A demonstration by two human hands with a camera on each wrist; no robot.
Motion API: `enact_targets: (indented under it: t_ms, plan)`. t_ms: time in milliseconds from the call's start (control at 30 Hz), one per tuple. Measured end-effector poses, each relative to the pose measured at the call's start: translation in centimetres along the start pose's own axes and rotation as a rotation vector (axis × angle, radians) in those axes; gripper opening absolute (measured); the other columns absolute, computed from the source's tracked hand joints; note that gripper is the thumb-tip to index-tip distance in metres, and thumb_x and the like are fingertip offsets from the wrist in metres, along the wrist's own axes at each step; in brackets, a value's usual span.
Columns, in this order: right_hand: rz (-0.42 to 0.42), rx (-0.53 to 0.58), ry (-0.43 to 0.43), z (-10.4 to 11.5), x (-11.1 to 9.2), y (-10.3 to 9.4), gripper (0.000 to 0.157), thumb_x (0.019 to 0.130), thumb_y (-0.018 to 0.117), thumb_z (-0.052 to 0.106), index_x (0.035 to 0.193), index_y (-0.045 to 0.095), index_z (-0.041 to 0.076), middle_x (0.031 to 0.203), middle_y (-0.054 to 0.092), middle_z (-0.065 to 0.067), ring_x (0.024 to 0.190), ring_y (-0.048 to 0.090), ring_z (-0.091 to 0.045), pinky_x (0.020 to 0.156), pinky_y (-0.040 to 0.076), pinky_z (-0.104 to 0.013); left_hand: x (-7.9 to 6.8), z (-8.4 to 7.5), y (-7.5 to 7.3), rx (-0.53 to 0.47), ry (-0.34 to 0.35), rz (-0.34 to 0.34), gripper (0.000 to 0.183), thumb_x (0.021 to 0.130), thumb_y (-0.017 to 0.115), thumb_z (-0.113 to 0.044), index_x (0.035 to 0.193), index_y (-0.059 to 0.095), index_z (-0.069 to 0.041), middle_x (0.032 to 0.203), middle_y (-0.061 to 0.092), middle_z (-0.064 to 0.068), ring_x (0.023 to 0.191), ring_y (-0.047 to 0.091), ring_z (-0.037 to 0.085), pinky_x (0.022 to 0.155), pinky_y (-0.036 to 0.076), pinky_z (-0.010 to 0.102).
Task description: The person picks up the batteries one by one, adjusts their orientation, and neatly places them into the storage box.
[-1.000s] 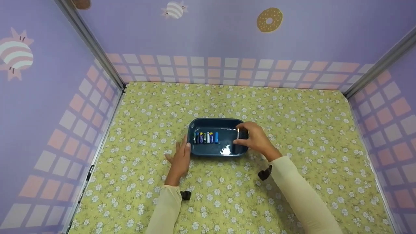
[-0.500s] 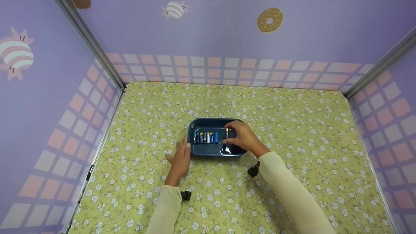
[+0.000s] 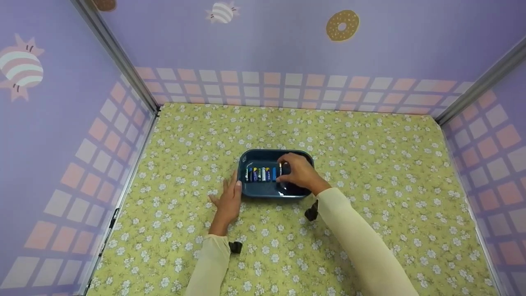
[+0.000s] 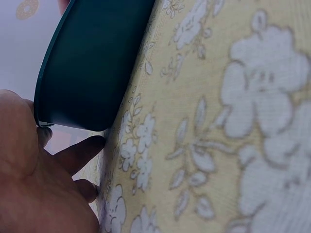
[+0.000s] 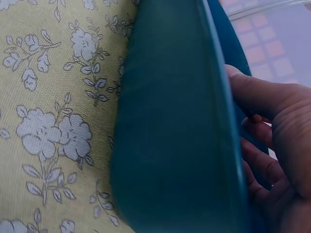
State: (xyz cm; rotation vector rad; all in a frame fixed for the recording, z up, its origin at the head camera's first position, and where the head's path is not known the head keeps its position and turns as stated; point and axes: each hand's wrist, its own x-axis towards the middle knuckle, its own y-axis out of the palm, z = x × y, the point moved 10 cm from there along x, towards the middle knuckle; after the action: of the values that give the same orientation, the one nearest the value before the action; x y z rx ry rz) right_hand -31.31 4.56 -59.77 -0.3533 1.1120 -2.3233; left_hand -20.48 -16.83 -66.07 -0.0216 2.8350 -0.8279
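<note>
A dark teal tray [image 3: 263,192] holds a side-by-side row of several batteries [image 3: 259,174], with a plain blue battery [image 3: 274,174] at the row's right end. Inside the tray, my right hand [image 3: 299,170] pinches a slim battery [image 3: 280,169] lengthwise between thumb and forefinger, just right of the blue one. In the right wrist view the tray wall [image 5: 175,121] hides most of that battery. My left hand [image 3: 229,201] rests against the tray's left end, thumb at the rim and the other fingers spread. The left wrist view shows its fingers [image 4: 80,154] reaching beside the tray's lower edge.
The tray stands on a yellow-green floral cloth [image 3: 267,246]. Purple walls with pink and white squares [image 3: 271,90] enclose the back and both sides. A small black wrist device sits by each sleeve.
My right hand has carried the slim battery leftward across the tray, from the right end to beside the blue battery. The left hand and the tray have stayed still.
</note>
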Motion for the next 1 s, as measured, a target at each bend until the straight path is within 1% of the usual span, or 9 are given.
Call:
enact_targets:
  t_ms: [167,367,533,633,833,1000]
  plan:
    - [0.016,0.006,0.041,-0.6,0.3,0.8,0.058,0.079,0.091,0.032,0.126,0.068,0.008,0.125,0.067,-0.009,0.111,0.065,-0.027,0.096,0.054,-0.046,-0.1,-0.1,0.0,0.009,0.000,-0.003,0.067,0.107,0.018,-0.063,0.166,0.010,-0.032,0.168,0.028,0.003,0.161,0.000,0.032,0.109,-0.031,0.070]
    - [0.015,0.015,0.066,-1.1,0.5,1.4,0.058,0.078,0.091,0.031,0.126,0.068,0.008,0.122,0.068,-0.010,0.110,0.065,-0.027,0.096,0.054,-0.046,-0.1,-0.1,0.0,0.007,-0.009,0.000,0.067,0.107,0.017,-0.063,0.166,0.009,-0.033,0.169,0.024,0.001,0.161,-0.002,0.031,0.108,-0.031,0.070]
    - [0.014,0.003,0.099,-1.5,0.6,2.0,0.058,0.078,0.092,0.032,0.126,0.068,0.010,0.121,0.068,-0.009,0.111,0.065,-0.027,0.097,0.054,-0.045,0.0,0.0,0.1,-0.002,-0.020,0.009,0.069,0.106,0.016,-0.066,0.166,0.007,-0.033,0.170,0.023,0.002,0.161,-0.004,0.030,0.108,-0.033,0.068]
    - [0.012,-0.007,0.113,-1.7,0.6,2.3,0.058,0.077,0.092,0.034,0.125,0.069,0.010,0.120,0.068,-0.009,0.111,0.064,-0.028,0.098,0.053,-0.045,0.0,0.1,0.1,-0.001,-0.024,0.006,0.069,0.106,0.016,-0.066,0.166,0.008,-0.033,0.169,0.024,0.002,0.161,-0.002,0.030,0.109,-0.032,0.068]
    - [-0.003,-0.025,0.114,-1.9,0.8,2.6,0.060,0.074,0.094,0.035,0.122,0.070,0.009,0.118,0.067,-0.009,0.110,0.063,-0.028,0.097,0.053,-0.045,0.0,0.0,0.0,0.008,-0.019,-0.006,0.068,0.106,0.016,-0.066,0.166,0.010,-0.035,0.168,0.026,0.002,0.161,-0.001,0.030,0.109,-0.032,0.068]
    - [0.002,-0.035,0.112,-2.1,0.9,2.8,0.062,0.072,0.095,0.036,0.122,0.070,0.008,0.117,0.067,-0.010,0.109,0.063,-0.028,0.098,0.053,-0.044,-0.1,0.1,0.1,0.015,-0.021,-0.007,0.068,0.106,0.016,-0.067,0.166,0.009,-0.036,0.169,0.025,0.001,0.161,-0.001,0.029,0.109,-0.032,0.068]
